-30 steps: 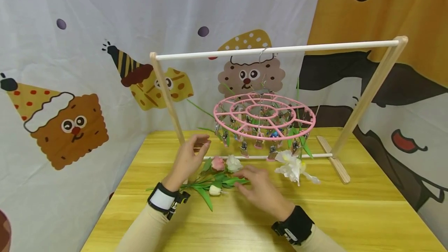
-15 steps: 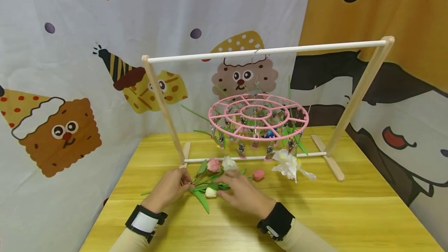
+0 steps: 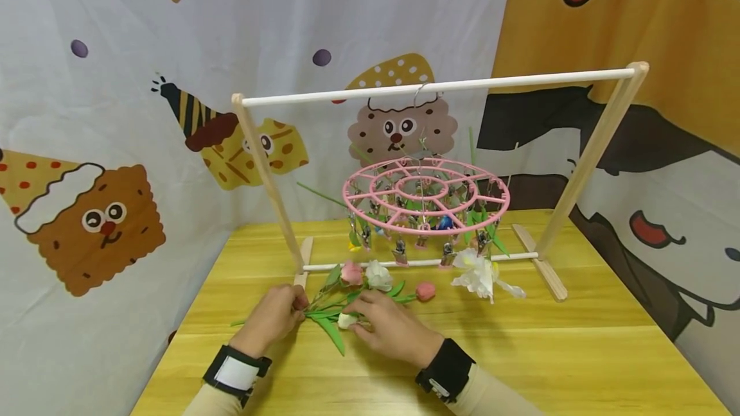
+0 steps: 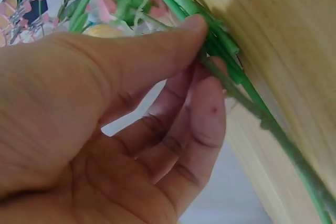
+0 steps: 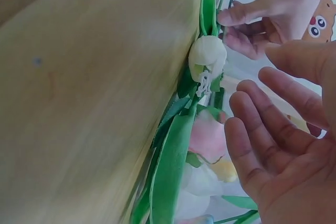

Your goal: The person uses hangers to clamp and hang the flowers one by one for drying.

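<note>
My left hand [image 3: 272, 316] pinches a thin green flower stem [image 4: 265, 121] between thumb and fingertips, at the left end of a loose bunch of artificial flowers on the table. My right hand [image 3: 393, 329] hovers over the bunch with its fingers extended, close to a white tulip [image 5: 207, 53]; no object shows in its grasp in the right wrist view. A pink flower [image 3: 351, 273] and a white flower [image 3: 378, 276] lie behind the hands. A pink tulip [image 3: 425, 291] points right, its stem running under the bunch.
A wooden rack [image 3: 491, 85] stands behind the flowers. From its bar hangs a round pink clip hanger [image 3: 428, 232] with several flowers clipped on, including a big white bloom [image 3: 476, 275]. A printed cloth [image 3: 289, 31] covers the wall behind the wooden table [image 3: 520, 358].
My left hand has come down from above the flowers to the stem ends and now pinches a stem. The right hand has moved left, leaving the pink tulip uncovered. The view has shifted slightly.
</note>
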A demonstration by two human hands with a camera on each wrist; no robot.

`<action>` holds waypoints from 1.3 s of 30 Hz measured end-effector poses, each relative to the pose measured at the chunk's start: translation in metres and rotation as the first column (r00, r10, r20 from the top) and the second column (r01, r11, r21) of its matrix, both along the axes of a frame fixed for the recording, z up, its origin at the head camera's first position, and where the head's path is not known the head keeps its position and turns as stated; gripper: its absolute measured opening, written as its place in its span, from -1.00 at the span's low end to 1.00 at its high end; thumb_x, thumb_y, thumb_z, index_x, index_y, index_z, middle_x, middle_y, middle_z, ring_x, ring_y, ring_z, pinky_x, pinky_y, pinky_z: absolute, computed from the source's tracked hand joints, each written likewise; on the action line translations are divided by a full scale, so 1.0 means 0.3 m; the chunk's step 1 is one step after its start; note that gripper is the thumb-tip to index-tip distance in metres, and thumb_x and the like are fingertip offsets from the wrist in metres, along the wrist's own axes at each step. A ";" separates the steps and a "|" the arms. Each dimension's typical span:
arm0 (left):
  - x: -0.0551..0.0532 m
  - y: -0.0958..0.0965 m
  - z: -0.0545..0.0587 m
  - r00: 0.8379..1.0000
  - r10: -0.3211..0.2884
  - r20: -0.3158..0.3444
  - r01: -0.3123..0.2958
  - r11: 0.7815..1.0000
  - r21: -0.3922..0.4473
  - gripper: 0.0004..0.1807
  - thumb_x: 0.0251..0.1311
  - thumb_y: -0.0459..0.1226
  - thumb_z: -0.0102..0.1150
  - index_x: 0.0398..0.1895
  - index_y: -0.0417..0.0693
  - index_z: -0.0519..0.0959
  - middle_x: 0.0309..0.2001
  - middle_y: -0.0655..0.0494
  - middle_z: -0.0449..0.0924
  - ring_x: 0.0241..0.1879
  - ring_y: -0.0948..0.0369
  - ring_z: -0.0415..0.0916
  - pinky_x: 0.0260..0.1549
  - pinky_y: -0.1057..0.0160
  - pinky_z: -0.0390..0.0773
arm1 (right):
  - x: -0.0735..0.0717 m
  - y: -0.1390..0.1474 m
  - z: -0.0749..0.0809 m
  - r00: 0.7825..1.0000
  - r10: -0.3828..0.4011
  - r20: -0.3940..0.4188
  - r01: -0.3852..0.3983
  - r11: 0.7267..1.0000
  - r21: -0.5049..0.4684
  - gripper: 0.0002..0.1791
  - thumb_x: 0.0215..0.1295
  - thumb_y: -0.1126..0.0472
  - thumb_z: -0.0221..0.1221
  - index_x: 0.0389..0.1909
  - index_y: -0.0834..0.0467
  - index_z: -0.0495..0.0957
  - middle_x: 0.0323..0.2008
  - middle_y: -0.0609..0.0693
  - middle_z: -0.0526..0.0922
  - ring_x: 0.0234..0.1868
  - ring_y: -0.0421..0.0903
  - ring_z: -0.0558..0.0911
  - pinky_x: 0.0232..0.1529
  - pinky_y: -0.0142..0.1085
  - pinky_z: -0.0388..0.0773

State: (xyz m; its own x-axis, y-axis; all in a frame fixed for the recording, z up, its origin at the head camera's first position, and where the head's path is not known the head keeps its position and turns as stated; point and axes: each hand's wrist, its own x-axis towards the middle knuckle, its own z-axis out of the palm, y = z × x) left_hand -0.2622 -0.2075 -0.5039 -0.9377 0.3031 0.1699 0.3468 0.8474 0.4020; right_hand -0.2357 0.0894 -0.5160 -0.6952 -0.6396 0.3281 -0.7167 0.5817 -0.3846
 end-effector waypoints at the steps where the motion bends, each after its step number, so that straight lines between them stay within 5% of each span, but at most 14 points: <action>1: 0.001 0.001 0.004 1.000 0.000 -0.001 0.000 1.000 0.012 -0.72 0.25 -0.56 0.65 -0.30 0.00 0.79 -0.35 0.19 0.78 -0.30 0.29 0.67 -0.29 0.24 0.71 | 0.000 0.000 -0.001 1.000 -0.002 -0.005 0.003 1.000 0.001 -0.67 0.67 0.11 0.46 0.34 0.04 0.80 0.23 -0.05 0.81 0.26 -0.13 0.78 0.33 -0.23 0.81; 12: 0.025 0.018 0.058 0.995 0.034 -0.094 -0.030 0.998 0.047 -0.78 0.33 -0.52 0.64 -0.23 -0.02 0.83 -0.31 0.18 0.81 -0.30 0.32 0.71 -0.28 0.27 0.74 | 0.011 0.005 0.014 0.998 -0.012 -0.054 0.010 0.999 -0.039 -0.69 0.72 0.09 0.41 0.33 0.04 0.81 0.20 -0.07 0.81 0.23 -0.13 0.79 0.29 -0.21 0.83; 17: 0.043 0.042 0.084 0.979 0.015 -0.201 -0.002 0.998 0.066 -0.75 0.31 -0.47 0.68 -0.20 0.09 0.85 -0.25 0.21 0.79 -0.27 0.33 0.72 -0.30 0.31 0.73 | 0.024 0.002 0.045 0.984 0.006 -0.177 -0.026 0.993 -0.112 -0.71 0.66 0.17 0.46 0.29 0.07 0.81 0.14 -0.05 0.81 0.14 -0.14 0.80 0.15 -0.30 0.83; 20: 0.046 0.057 0.085 0.938 -0.045 -0.345 0.077 0.994 0.078 -0.73 0.28 -0.45 0.72 -0.21 0.13 0.86 -0.22 0.19 0.79 -0.27 0.30 0.76 -0.32 0.26 0.77 | 0.028 -0.004 0.066 0.966 -0.001 -0.260 -0.044 0.985 -0.166 -0.70 0.61 0.23 0.50 0.26 0.08 0.78 0.13 -0.03 0.79 0.11 -0.15 0.79 0.11 -0.35 0.82; 22: 0.044 0.065 0.078 0.893 -0.094 -0.440 0.143 0.987 0.078 -0.76 0.31 -0.41 0.72 -0.20 0.14 0.87 -0.21 0.20 0.78 -0.26 0.28 0.77 -0.33 0.23 0.79 | 0.033 -0.007 0.081 0.955 -0.012 -0.296 -0.049 0.979 -0.199 -0.68 0.58 0.27 0.52 0.26 0.09 0.77 0.14 -0.01 0.78 0.12 -0.13 0.79 0.12 -0.36 0.82; 23: 0.022 0.059 0.045 0.865 -0.119 -0.487 0.191 0.977 0.099 -0.82 0.40 -0.34 0.68 -0.17 0.18 0.88 -0.18 0.24 0.78 -0.23 0.34 0.76 -0.34 0.29 0.76 | 0.035 -0.009 0.088 0.952 -0.019 -0.306 -0.050 0.975 -0.215 -0.67 0.57 0.28 0.52 0.26 0.10 0.76 0.15 0.00 0.78 0.14 -0.12 0.79 0.14 -0.35 0.82; 26: 0.025 0.076 0.047 0.813 -0.173 -0.555 0.260 0.962 0.081 -0.89 0.45 -0.27 0.65 -0.14 0.19 0.90 -0.17 0.27 0.76 -0.24 0.38 0.71 -0.38 0.35 0.73 | 0.042 -0.014 0.107 0.943 -0.043 -0.330 -0.044 0.967 -0.252 -0.63 0.53 0.33 0.54 0.27 0.16 0.75 0.20 0.05 0.78 0.18 -0.07 0.80 0.18 -0.34 0.82; 33: 0.093 0.170 0.161 0.747 -0.269 -0.608 0.307 0.951 -0.044 -0.64 0.04 -0.44 0.85 -0.25 0.05 0.81 -0.24 0.21 0.78 -0.24 0.27 0.74 -0.27 0.29 0.78 | 0.059 -0.016 0.137 0.943 -0.104 -0.317 0.021 0.967 -0.255 -0.59 0.50 0.33 0.57 0.29 0.24 0.74 0.25 0.14 0.76 0.20 -0.02 0.82 0.16 -0.34 0.85; 39: 0.106 0.226 0.196 0.725 -0.322 -0.609 0.321 0.940 -0.116 -0.64 0.06 -0.36 0.87 -0.25 0.05 0.76 -0.22 0.22 0.82 -0.16 0.25 0.81 -0.14 0.24 0.84 | 0.062 -0.001 0.152 0.959 -0.102 -0.266 0.040 0.973 -0.229 -0.77 0.57 0.32 0.52 0.15 0.18 0.80 0.08 0.05 0.80 0.04 -0.09 0.84 0.03 -0.39 0.84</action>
